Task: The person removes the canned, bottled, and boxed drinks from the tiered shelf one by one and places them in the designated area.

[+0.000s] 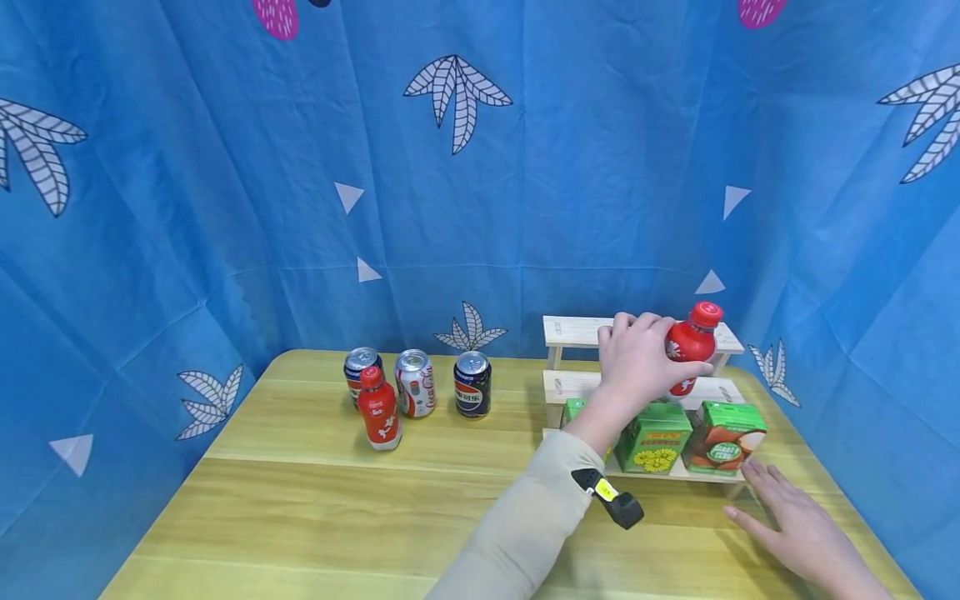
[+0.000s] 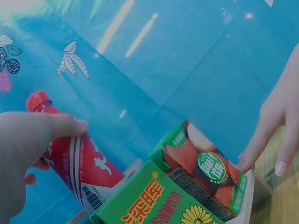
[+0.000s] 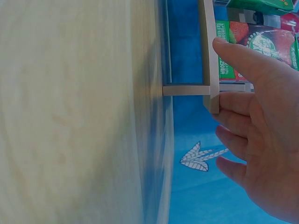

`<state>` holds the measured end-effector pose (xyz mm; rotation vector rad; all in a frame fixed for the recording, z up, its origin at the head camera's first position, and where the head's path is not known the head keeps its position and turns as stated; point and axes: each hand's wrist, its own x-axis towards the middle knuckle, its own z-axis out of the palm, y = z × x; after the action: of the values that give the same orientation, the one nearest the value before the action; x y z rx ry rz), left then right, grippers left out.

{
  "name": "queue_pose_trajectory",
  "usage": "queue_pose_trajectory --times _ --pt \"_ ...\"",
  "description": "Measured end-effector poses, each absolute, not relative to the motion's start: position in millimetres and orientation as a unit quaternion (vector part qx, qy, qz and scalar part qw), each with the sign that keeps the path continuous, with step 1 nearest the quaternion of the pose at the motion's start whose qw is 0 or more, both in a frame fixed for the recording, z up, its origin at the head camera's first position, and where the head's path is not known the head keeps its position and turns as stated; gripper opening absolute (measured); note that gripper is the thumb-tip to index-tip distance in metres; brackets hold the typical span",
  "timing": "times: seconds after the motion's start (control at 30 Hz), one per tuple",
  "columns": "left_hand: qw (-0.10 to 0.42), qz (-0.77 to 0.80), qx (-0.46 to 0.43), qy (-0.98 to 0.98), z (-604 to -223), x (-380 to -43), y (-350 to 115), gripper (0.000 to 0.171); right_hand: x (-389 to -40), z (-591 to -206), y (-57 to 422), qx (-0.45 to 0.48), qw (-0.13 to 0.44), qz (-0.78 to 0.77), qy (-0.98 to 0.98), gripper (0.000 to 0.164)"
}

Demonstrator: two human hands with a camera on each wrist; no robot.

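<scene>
My left hand [image 1: 637, 354] holds a red plastic bottle [image 1: 691, 342] with a red cap. The bottle hangs tilted at the middle tier of a stepped wooden rack [image 1: 566, 383]; whether its base touches the board cannot be told. In the left wrist view, the thumb lies across the label of the bottle [image 2: 86, 158]. My right hand [image 1: 806, 529] is by the rack's right front corner, its fingertips at the end of the lowest board [image 3: 212, 70]. Close to them stands a green-and-red drink carton [image 1: 726, 437]. A green carton with yellow flowers [image 1: 654, 440] is beside it; another is partly hidden behind my left arm.
On the left of the wooden table [image 1: 315, 517] stand a second red bottle [image 1: 380, 410], a silver cola can [image 1: 416, 383], a dark blue can [image 1: 472, 385] and another can [image 1: 360, 364] partly behind the bottle. A blue patterned curtain [image 1: 480, 208] surrounds the table's back and sides.
</scene>
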<state>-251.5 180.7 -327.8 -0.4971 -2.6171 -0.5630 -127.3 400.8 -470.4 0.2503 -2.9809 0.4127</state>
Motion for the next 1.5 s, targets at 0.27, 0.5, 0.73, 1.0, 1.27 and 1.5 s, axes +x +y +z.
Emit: queue_pose_trajectory --times 0.27,0.5,0.73,1.0,1.27,1.5 --pt "0.250 -0.247 -0.171 -0.921 -327.3 -247.7 164.3 0.060 -127.0 -470.8 398.7 0.084 0.065 0.141 -0.984 0.078" --pt "0.290 -0.273 -0.154 -0.904 -327.7 -243.2 150.3 0.064 -127.5 -472.8 399.2 0.088 0.073 0.144 -0.983 0.078" --pt "0.316 -0.300 -0.138 -0.889 -329.3 -239.4 137.6 0.065 -127.7 -473.3 399.2 0.090 0.078 0.144 -0.982 0.077" --pt "0.347 -0.330 -0.128 -0.869 -329.2 -236.1 123.5 0.060 -128.7 -471.8 400.2 0.086 0.059 0.145 -0.984 0.078" --pt "0.365 -0.358 -0.127 -0.850 -329.3 -233.0 109.1 0.058 -128.7 -471.0 402.0 0.080 0.046 0.148 -0.985 0.079" --pt "0.363 -0.385 -0.106 -0.842 -331.8 -231.9 98.0 0.057 -129.6 -468.4 402.2 0.076 0.033 0.143 -0.986 0.080"
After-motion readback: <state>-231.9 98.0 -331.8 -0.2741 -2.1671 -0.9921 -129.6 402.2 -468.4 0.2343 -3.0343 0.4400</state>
